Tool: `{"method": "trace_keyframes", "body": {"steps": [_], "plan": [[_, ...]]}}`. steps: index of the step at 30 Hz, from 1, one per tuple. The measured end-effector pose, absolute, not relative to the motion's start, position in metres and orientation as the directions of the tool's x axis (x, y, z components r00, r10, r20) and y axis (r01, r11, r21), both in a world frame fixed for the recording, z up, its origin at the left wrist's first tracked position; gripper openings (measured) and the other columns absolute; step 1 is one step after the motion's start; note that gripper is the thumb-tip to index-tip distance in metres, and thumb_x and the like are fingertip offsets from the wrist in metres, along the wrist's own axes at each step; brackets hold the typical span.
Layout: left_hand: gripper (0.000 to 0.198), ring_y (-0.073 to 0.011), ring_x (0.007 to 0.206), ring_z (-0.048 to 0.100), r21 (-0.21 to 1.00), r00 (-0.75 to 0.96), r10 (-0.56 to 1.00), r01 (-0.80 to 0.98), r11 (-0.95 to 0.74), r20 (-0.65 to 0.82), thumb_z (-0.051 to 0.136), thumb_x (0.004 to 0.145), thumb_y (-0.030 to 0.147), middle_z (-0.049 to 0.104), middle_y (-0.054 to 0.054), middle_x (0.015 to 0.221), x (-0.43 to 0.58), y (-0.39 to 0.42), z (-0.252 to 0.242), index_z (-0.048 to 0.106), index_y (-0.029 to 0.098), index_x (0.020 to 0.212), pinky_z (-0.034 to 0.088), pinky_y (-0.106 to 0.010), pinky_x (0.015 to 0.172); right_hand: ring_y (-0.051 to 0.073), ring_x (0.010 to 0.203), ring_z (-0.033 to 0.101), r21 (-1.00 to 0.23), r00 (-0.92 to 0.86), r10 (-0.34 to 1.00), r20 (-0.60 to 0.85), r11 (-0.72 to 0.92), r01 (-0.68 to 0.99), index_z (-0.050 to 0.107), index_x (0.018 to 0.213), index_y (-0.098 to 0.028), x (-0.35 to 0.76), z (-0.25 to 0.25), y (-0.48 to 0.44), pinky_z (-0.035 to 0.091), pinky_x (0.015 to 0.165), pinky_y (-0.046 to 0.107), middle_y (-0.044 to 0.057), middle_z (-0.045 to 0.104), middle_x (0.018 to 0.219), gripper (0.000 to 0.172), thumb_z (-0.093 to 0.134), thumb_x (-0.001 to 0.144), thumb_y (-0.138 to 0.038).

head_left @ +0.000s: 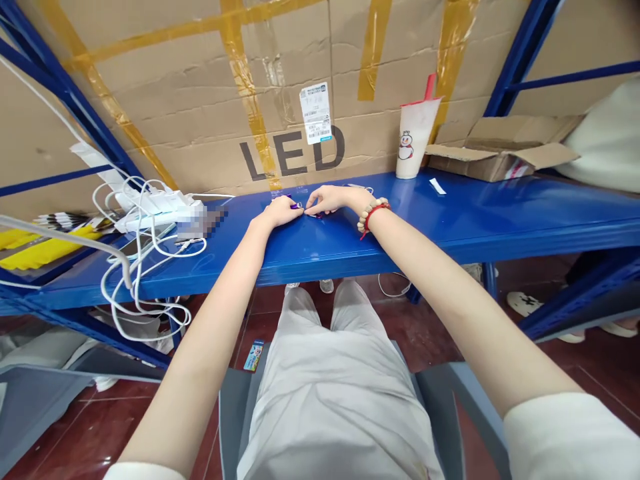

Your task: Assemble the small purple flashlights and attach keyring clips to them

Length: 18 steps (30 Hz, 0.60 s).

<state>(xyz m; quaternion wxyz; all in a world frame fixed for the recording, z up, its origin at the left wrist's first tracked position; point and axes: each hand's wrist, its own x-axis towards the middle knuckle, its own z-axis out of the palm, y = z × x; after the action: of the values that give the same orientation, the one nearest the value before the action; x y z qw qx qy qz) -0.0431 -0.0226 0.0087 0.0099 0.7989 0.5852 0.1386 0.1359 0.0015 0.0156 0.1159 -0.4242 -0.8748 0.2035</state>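
A blue table stands against a big cardboard sheet lettered LED and crossed with yellow tape. Near the middle of the table, toward the cardboard, a small purple piece with a shiny part shows at the fingers of the left hand, which are curled narrowly around it. The right hand is bent close beside it, thumb and forefinger drawn together, their tips almost meeting the left hand's. More purple shows beneath its fingers; I cannot tell whether they grip it. A beaded bracelet and a red cord circle the right wrist.

Farther right, a paper slip lies near an upright cup with a red straw, and an open carton sits beyond. On the left, tangled white cables spill over the table's front edge, with yellow packets past them.
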Motion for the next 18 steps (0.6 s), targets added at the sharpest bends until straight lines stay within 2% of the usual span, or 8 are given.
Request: {"method": "trace_keyframes", "body": {"steps": [11, 18], "plan": [[0.035, -0.0174, 0.054, 0.05, 0.236, 0.205, 0.957, 0.939, -0.252, 0.208, 0.059, 0.072, 0.042, 0.048, -0.002, 0.047, -0.043, -0.011, 0.01, 0.047, 0.018, 0.049, 0.035, -0.026, 0.05, 0.011, 0.073, 0.059, -0.426, -0.535, 0.843, 0.049, 0.502, 0.752, 0.068, 0.1, -0.016, 0.136, 0.028, -0.022, 0.044, 0.063, 0.019, 0.003, 0.066, 0.086, 0.03, 0.064, 0.08, -0.038], [0.034, -0.0154, 0.05, 0.045, 0.238, 0.178, 0.964, 0.945, -0.223, 0.199, 0.059, 0.071, 0.04, 0.045, -0.001, 0.046, -0.038, -0.018, 0.012, 0.044, 0.019, 0.048, 0.033, -0.026, 0.049, 0.01, 0.072, 0.056, -0.425, -0.551, 0.834, 0.043, 0.514, 0.745, 0.068, 0.1, -0.016, 0.138, 0.027, -0.02, 0.043, 0.063, 0.019, 0.003, 0.065, 0.09, 0.028, 0.062, 0.08, -0.036]]}}
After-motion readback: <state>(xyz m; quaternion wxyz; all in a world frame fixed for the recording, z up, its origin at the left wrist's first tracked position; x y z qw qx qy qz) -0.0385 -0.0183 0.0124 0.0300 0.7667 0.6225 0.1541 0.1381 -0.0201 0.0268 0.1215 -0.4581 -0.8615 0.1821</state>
